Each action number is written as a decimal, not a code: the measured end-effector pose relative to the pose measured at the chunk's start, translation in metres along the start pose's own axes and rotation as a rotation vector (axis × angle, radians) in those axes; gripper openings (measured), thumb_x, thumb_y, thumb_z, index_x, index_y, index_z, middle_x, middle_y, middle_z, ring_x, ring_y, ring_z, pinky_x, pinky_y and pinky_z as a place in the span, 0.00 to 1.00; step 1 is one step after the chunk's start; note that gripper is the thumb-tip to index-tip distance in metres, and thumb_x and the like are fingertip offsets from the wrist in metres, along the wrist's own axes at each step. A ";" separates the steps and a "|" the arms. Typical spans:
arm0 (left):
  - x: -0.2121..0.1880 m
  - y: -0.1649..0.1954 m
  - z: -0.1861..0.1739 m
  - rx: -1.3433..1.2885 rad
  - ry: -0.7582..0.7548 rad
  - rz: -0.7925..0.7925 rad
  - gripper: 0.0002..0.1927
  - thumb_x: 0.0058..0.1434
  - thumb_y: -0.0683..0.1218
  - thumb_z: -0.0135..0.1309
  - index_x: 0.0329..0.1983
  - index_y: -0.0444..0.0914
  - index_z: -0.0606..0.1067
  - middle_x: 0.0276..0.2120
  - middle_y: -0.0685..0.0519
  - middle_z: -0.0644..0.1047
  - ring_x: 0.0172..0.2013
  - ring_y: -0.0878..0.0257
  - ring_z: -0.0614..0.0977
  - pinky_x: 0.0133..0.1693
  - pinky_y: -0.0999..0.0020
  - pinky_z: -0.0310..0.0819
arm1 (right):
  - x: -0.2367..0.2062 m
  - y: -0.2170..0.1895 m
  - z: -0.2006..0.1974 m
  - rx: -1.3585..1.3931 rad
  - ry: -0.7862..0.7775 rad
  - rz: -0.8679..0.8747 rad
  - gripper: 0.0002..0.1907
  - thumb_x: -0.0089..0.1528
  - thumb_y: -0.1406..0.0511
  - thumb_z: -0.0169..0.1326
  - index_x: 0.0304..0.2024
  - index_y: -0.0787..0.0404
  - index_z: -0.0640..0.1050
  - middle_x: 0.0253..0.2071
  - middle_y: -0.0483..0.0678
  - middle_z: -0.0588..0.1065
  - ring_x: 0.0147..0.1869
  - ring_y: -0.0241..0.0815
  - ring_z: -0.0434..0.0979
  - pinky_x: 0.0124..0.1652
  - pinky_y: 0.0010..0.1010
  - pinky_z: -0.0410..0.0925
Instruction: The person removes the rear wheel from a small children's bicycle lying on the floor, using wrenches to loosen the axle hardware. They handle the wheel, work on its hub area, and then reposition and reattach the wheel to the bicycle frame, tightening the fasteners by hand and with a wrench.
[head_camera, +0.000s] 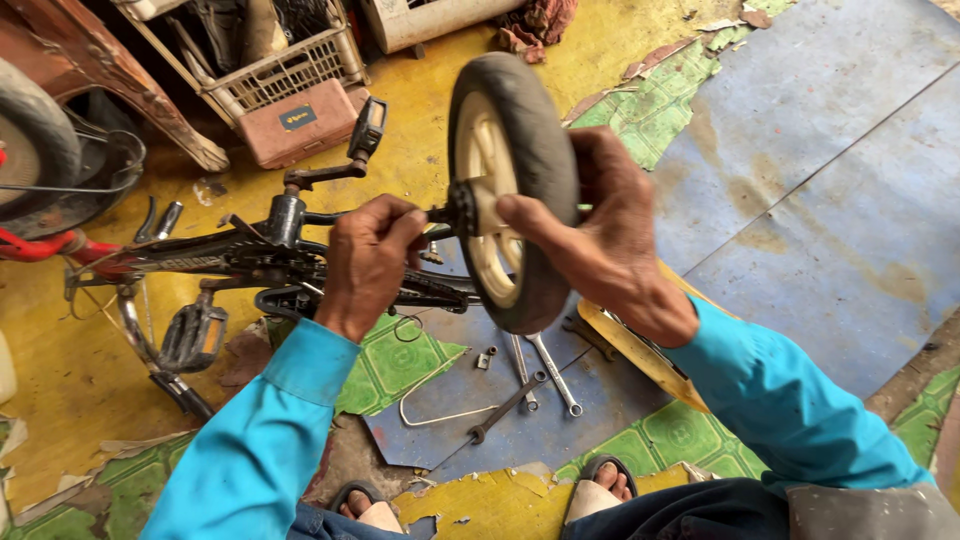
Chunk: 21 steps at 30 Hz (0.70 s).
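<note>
I hold one small wheel (512, 190), dark tyre around a cream rim, up in front of me above the floor (820, 200). My right hand (600, 235) is closed around the tyre's edge, thumb pressing across the cream spokes. My left hand (370, 260) is pinched shut on the small dark sprocket and axle end (455, 212) at the wheel's hub.

Behind my left hand, one small bicycle frame (250, 255) lies on its side on the floor. I count two pedals on it: one (192, 335) low by my left sleeve, one (367, 128) sticking up near the wheel.

On the floor under the wheel lie three spanners (548, 370), close together, two silver and one dark, with one bent wire (440, 415) just beside them. One yellow mudguard (640, 350) rests under my right wrist. At the top stands one plastic crate (285, 70), touching one reddish case (300, 122). My two sandalled feet (595, 490) show at the bottom edge.
</note>
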<state>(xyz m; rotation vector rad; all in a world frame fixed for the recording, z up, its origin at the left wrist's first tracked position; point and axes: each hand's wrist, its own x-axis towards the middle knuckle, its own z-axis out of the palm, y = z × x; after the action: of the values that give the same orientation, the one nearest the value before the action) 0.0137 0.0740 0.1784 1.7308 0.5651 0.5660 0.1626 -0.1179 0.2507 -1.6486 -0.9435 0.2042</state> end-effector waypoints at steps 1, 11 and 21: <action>-0.001 0.002 -0.008 0.006 0.019 -0.027 0.09 0.67 0.44 0.54 0.35 0.33 0.79 0.22 0.53 0.78 0.22 0.69 0.77 0.26 0.72 0.72 | 0.003 -0.002 0.007 -0.002 -0.015 -0.010 0.33 0.58 0.55 0.70 0.55 0.69 0.71 0.46 0.52 0.80 0.47 0.37 0.83 0.47 0.29 0.78; 0.011 -0.040 -0.061 0.106 0.054 -0.108 0.09 0.65 0.43 0.53 0.37 0.31 0.79 0.26 0.53 0.80 0.26 0.68 0.81 0.29 0.72 0.76 | 0.033 -0.026 0.061 -0.135 -0.166 -0.074 0.38 0.56 0.48 0.69 0.52 0.70 0.71 0.37 0.55 0.81 0.39 0.40 0.85 0.37 0.30 0.78; -0.013 -0.037 -0.005 -0.331 0.384 -0.215 0.10 0.66 0.44 0.44 0.49 0.39 0.67 0.22 0.48 0.75 0.18 0.62 0.76 0.21 0.66 0.70 | 0.043 -0.045 0.053 -0.138 -0.371 0.037 0.40 0.53 0.50 0.69 0.53 0.72 0.72 0.41 0.58 0.82 0.44 0.44 0.85 0.38 0.35 0.79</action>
<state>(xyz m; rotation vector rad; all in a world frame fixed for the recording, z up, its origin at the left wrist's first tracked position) -0.0019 0.0772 0.1428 1.2367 0.8634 0.7949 0.1390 -0.0500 0.2879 -1.7905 -1.2280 0.4919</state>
